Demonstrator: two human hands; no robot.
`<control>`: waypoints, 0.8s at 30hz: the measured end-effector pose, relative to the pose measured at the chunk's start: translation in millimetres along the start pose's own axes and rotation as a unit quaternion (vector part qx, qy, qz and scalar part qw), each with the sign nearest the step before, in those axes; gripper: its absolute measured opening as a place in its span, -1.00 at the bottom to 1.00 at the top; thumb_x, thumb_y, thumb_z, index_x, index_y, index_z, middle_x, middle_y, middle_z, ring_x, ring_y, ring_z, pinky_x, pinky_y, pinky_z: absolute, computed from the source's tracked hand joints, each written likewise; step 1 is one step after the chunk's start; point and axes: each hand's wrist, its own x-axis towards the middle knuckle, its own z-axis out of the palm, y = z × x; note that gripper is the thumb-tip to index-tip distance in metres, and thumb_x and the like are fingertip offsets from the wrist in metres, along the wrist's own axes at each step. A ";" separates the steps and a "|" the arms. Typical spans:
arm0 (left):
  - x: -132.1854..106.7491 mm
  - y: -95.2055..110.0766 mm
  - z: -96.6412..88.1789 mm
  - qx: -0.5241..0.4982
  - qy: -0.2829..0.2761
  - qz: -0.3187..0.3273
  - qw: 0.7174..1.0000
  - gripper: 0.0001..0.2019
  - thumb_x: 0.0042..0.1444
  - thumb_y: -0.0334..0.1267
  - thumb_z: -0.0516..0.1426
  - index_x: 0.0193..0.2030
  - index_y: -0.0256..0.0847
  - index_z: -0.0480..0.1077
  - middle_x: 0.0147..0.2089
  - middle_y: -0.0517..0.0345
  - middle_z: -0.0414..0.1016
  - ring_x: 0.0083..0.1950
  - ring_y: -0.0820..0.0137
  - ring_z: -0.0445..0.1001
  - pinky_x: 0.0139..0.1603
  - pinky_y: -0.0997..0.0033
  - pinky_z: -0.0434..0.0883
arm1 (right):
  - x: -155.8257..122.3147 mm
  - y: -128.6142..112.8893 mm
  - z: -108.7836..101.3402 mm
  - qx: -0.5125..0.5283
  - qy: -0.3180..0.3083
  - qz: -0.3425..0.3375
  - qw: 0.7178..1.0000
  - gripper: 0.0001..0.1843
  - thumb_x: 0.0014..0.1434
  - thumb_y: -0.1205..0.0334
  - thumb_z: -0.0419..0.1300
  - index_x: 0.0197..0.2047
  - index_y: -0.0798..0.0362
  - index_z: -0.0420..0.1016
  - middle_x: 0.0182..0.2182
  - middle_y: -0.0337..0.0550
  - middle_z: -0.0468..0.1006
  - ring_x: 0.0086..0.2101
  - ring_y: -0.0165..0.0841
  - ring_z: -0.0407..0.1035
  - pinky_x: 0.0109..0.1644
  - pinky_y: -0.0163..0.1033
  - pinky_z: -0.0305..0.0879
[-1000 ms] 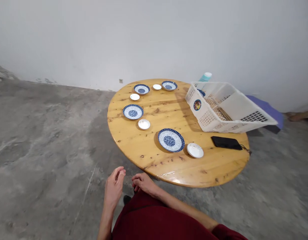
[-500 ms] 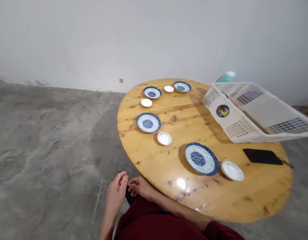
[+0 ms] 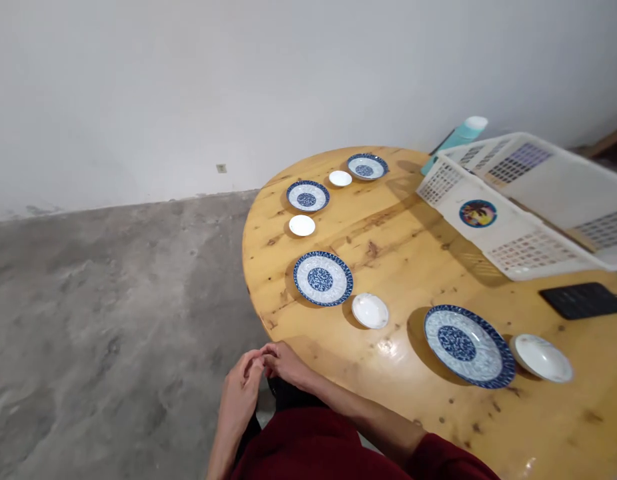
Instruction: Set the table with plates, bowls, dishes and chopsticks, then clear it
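Observation:
My left hand (image 3: pixel 242 388) and my right hand (image 3: pixel 287 367) meet in front of my body, at the table's near left edge. Their curled fingers touch each other, and no object shows in either. The nearest dish is a blue-and-white plate (image 3: pixel 323 279), with a small white bowl (image 3: pixel 370 311) beside it. Farther right lie a larger-looking blue-rimmed plate (image 3: pixel 469 347) and another white bowl (image 3: pixel 543 358). Toward the back are two more patterned plates, one on the left (image 3: pixel 308 196) and one at the far edge (image 3: pixel 367 167), each near a small white dish.
The round wooden table (image 3: pixel 388 247) carries a white plastic basket (image 3: pixel 518 248) at the right. Behind the basket leans a teal bottle-like container (image 3: pixel 455 141). A black phone-like slab (image 3: pixel 583 300) lies in front of it. Concrete floor (image 3: pixel 113 320) extends to the left.
My hands have come together, fingers now touching where a gap stood between them. The view has shifted, so the near dishes appear larger and farther right. The dishes keep their arrangement.

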 end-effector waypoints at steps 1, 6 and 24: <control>13.4 3.2 -4.0 0.010 -0.024 0.016 1.000 -0.54 0.21 0.11 0.04 -0.04 -0.19 0.55 -0.11 -0.05 0.66 -0.07 0.17 0.62 -0.06 0.28 0.52 | 6.2 -3.2 -1.1 0.015 0.019 -0.010 1.000 -0.83 0.15 0.30 0.11 -0.25 0.14 0.50 -0.44 -0.23 0.54 -0.50 -0.50 0.36 -0.36 -0.40 0.24; 83.6 18.5 -39.7 0.049 -0.112 0.053 0.991 -0.51 0.19 0.13 0.05 -0.01 -0.20 0.52 -0.07 -0.08 0.66 -0.05 0.17 0.62 -0.08 0.28 0.53 | 38.7 -17.8 9.0 0.078 0.113 -0.009 0.990 -0.85 0.15 0.31 0.11 -0.26 0.17 0.48 -0.45 -0.22 0.52 -0.52 -0.50 0.37 -0.40 -0.40 0.22; 301.8 100.7 -143.1 0.076 -0.290 0.130 0.945 -0.32 0.00 0.33 0.16 -0.04 -0.29 0.51 -0.04 -0.25 0.63 -0.02 0.07 0.64 -0.08 0.17 0.57 | 162.5 -131.7 60.1 0.201 0.341 -0.025 0.918 -0.81 0.11 0.41 0.06 -0.21 0.15 0.44 -0.45 -0.25 0.53 -0.57 -0.55 0.36 -0.45 -0.46 0.22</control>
